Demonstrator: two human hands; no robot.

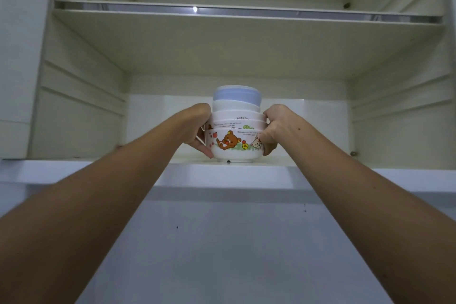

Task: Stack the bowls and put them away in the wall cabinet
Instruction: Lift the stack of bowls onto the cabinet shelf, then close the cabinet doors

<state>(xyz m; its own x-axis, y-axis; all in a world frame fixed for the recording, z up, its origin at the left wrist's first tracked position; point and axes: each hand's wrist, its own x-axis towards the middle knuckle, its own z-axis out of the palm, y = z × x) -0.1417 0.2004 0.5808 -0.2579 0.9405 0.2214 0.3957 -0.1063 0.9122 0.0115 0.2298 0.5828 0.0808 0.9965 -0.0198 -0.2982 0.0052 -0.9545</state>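
A stack of several nested bowls (235, 138) stands upright on the front of the wall cabinet's bottom shelf (308, 163). The lower bowls are white with cartoon bears; a plain white one and a pale blue one sit on top. My left hand (199, 131) grips the stack's left side, fingers wrapped low around the bottom bowl. On the right side, my right hand (272, 128) grips the rims and wall of the lower bowls. Both arms reach up from below. Whether the foot of the stack rests fully on the shelf cannot be told for sure.
The cabinet is open, with white side walls and a back panel. An upper shelf (246, 15) with a metal front strip spans it overhead. The shelf holds nothing else to either side of the stack. A white wall (234, 254) lies below the cabinet.
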